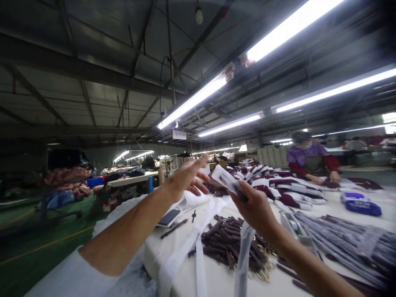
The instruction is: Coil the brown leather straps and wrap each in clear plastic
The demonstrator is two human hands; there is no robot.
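At centre frame, the right hand grips a translucent packet, its dark contents partly hidden; the blurred left hand is open, fingers spread. A white strip overlaps dark straps at lower centre.

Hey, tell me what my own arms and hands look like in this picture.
Your left hand and right hand are ungloved, with no watch showing. A loose white sleeve ends near your left elbow; no sleeve shows on the right. The left fingers are slightly blurred.
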